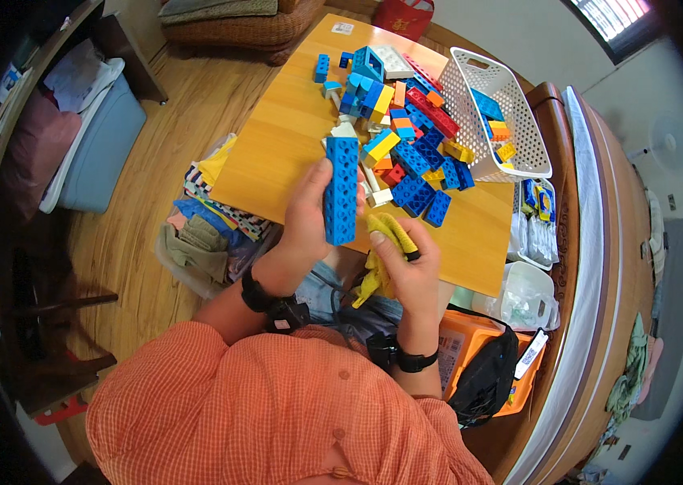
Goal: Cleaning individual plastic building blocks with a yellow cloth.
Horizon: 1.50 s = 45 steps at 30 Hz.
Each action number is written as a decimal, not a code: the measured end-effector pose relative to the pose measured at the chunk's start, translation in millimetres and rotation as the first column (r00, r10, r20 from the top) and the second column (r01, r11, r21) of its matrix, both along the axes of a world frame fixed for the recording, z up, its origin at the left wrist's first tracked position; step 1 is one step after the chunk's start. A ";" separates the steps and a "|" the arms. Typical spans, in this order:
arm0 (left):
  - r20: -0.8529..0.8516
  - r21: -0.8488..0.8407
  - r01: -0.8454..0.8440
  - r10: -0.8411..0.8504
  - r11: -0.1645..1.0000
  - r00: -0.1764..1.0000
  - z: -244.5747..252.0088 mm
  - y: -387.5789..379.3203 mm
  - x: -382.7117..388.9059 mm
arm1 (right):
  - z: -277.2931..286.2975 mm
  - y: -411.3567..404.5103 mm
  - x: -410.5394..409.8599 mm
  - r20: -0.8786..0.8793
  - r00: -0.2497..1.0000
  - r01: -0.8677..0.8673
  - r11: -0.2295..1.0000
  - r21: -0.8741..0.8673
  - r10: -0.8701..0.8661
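My left hand (311, 212) grips a long blue toy building brick (341, 191), upright in the view with a studded face towards me, over the near edge of the wooden table (262, 157). To its right, my right hand (408, 257) holds a bunched yellow cloth (380, 260), part of which hangs below the fingers. Beyond both hands lies a loose pile of building bricks, among them a red brick (432, 113), a blue brick (410, 159) and a yellow-topped brick (381, 147). The fingertips of my left hand are partly hidden behind the long brick.
A white perforated basket (462, 130) with some bricks inside stands at the table's right side. Folded clothes in a clear bin (196, 276) are at the left below the table. An orange box (462, 345) with a black bag (487, 376) on it lies at the right.
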<state>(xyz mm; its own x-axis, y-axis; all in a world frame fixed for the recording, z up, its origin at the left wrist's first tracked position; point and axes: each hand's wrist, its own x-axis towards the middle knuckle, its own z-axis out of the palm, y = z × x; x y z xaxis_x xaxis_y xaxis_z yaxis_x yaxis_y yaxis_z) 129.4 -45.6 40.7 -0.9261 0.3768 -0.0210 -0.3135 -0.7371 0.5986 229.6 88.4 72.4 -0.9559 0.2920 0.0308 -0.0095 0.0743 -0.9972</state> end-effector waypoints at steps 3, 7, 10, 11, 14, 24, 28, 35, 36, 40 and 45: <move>-0.019 -0.024 0.064 -0.064 0.998 0.998 -0.8 4.3 8.9 | -8.1 1.9 0.7 -0.016 0.988 -0.145 0.958 0.248 0.154; -0.049 -0.173 0.039 -0.048 0.984 0.998 0.3 8.1 17.7 | -4.9 -2.6 3.6 0.028 0.999 -0.032 0.999 -0.025 0.033; -0.161 -0.219 0.113 -0.150 0.969 0.975 2.2 10.8 23.2 | -6.6 2.2 4.2 -0.048 0.998 0.041 0.999 0.031 -0.039; -0.161 -0.220 0.118 -0.155 0.968 0.975 5.1 10.9 25.2 | -5.0 3.0 5.5 -0.049 0.998 0.045 0.999 0.030 -0.044; -0.269 -0.318 0.118 -0.209 0.941 0.940 11.4 13.7 30.1 | 7.9 6.4 8.7 -0.107 0.985 0.136 0.991 0.011 -0.134; -0.204 -0.283 0.192 -0.255 0.940 0.945 6.4 22.4 32.4 | 12.8 14.7 7.9 -0.101 0.981 0.158 0.984 -0.079 -0.165; -0.161 -0.229 0.083 -0.121 0.970 0.979 7.3 23.4 24.3 | 1.8 8.7 5.6 0.010 1.000 -0.003 0.989 -0.146 0.005; -0.160 -0.338 -0.049 -0.006 0.940 0.987 31.7 24.1 -12.5 | -10.2 13.7 1.5 -0.041 0.987 -0.148 0.971 0.188 0.158; -0.175 -0.321 -0.038 -0.020 0.946 0.984 34.8 31.0 -19.4 | -12.2 17.7 0.5 -0.088 0.986 -0.131 0.984 0.117 0.142; -0.109 -0.335 0.162 -0.209 0.928 0.972 50.0 69.1 -36.6 | -27.1 49.8 -1.0 -0.043 0.987 0.133 0.940 -0.315 -0.154; -0.081 -0.376 0.289 -0.342 0.881 0.936 75.5 138.0 -59.2 | -52.9 90.7 -7.9 -0.052 0.917 0.320 0.806 -0.498 -0.396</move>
<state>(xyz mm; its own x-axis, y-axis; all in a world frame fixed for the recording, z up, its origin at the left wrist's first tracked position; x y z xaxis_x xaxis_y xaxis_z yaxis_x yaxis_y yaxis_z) 70.1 92.4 116.3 -0.7622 0.6416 -0.0857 -0.3870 -0.3455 0.8549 221.7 179.1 19.5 -0.7759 0.6270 -0.0692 -0.2231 -0.3755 -0.8996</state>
